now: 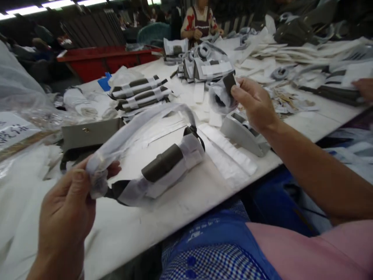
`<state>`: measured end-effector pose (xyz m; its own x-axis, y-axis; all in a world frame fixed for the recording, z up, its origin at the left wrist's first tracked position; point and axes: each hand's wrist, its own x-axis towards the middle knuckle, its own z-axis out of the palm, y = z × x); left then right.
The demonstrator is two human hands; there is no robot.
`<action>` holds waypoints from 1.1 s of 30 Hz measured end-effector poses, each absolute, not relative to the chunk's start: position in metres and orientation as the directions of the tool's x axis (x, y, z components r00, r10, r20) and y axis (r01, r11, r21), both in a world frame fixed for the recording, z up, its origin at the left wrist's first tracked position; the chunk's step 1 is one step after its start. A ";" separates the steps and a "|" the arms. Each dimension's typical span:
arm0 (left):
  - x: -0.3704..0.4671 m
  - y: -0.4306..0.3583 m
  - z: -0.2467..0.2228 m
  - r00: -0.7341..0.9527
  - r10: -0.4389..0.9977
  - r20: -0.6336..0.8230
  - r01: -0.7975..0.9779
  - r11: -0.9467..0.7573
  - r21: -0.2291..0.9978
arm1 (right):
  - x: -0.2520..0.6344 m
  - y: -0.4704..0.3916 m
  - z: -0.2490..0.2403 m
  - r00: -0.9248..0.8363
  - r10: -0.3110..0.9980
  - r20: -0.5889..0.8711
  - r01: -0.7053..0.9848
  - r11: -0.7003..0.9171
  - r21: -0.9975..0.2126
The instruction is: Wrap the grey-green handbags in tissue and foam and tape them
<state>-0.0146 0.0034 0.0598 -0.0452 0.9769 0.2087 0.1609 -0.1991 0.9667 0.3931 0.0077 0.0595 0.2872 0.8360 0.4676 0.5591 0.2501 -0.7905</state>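
A dark olive bag [163, 163], partly covered in white wrapping, lies tilted on the white table [116, 241]. Its strap [140, 120], wrapped in white, arches above it. My left hand [68, 198] pinches the wrapped strap end at the bag's left side. Over the table, my right hand [256, 101] holds a rolled strap [220, 97] in clear wrapping with a dark end piece between thumb and fingers. Just below it stands a grey tape dispenser [244, 134].
Wrapped bags lie in a stack [142, 93] and a pile [210, 68] farther back. An olive flap bag [90, 136] is at left, a red bin [107, 60] behind. A person [201, 21] is across the table; another person's hand [364, 88] shows at right.
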 end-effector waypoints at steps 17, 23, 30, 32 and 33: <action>0.005 0.017 0.090 0.184 0.967 0.175 -0.304 -0.113 0.946 | 0.293 -0.108 -0.073 -0.243 0.950 0.194 0.862 0.304 -0.405; 0.016 -0.001 0.081 0.192 0.969 0.154 -0.269 -0.099 0.958 | 0.305 -0.110 -0.081 -0.407 0.897 0.174 0.873 0.438 -0.212; -0.006 -0.018 0.073 0.304 0.950 0.072 -0.050 -0.060 0.997 | 0.320 -0.121 -0.044 -0.092 0.957 0.274 0.860 0.215 -0.462; -0.008 -0.020 0.081 0.330 0.942 0.056 -0.024 -0.051 0.998 | 0.314 -0.123 -0.025 0.125 0.970 0.207 0.724 0.053 -0.687; -0.008 -0.021 0.085 0.344 0.938 0.052 -0.021 -0.048 0.999 | 0.307 -0.122 -0.014 0.173 0.974 0.147 0.610 0.011 -0.792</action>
